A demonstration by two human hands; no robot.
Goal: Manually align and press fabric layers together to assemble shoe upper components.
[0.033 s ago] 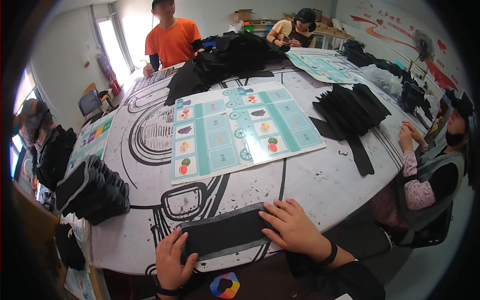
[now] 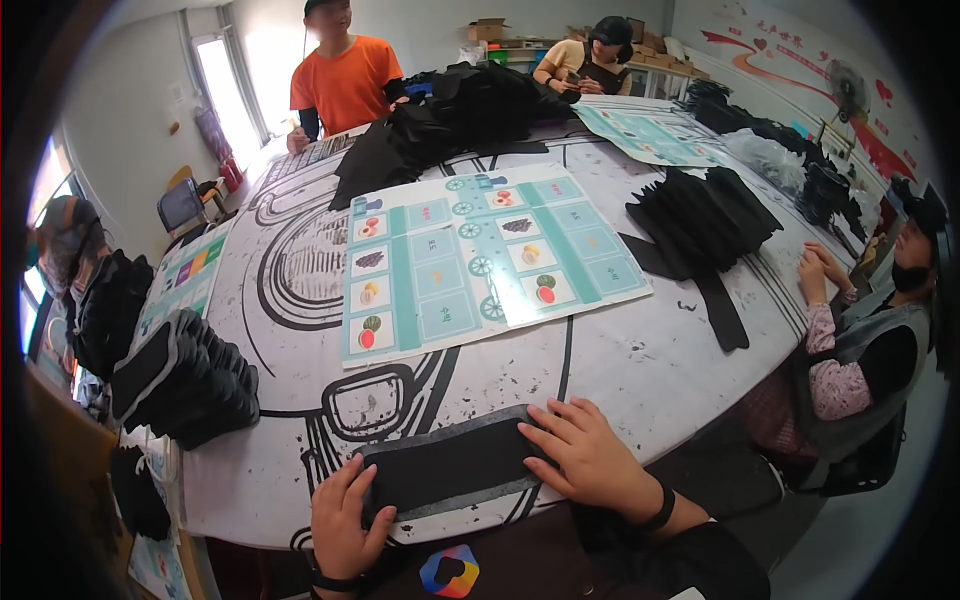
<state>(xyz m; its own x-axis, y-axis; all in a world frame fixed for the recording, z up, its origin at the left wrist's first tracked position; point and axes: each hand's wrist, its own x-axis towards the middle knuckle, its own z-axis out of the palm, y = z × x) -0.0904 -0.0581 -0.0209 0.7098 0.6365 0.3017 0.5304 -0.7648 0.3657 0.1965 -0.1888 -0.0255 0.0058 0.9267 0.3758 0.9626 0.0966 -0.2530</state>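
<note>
A long black fabric strip with grey edges (image 2: 450, 468) lies flat on the table edge in front of me. My left hand (image 2: 345, 518) rests at its left end, fingers stretched forward and thumb apart, touching the cloth. At the opposite end my right hand (image 2: 590, 455) lies palm down with its fingers spread over the strip's corner. Neither hand grips the fabric. Just beyond it is a flat board with fruit pictures (image 2: 425, 345).
To the left stands a pile of grey-edged black pieces (image 2: 185, 385). A fanned black stack (image 2: 700, 225) lies at right, and a large black heap (image 2: 470, 110) at the back. A person in orange (image 2: 345, 75) stands across; another person (image 2: 860, 350) sits at right.
</note>
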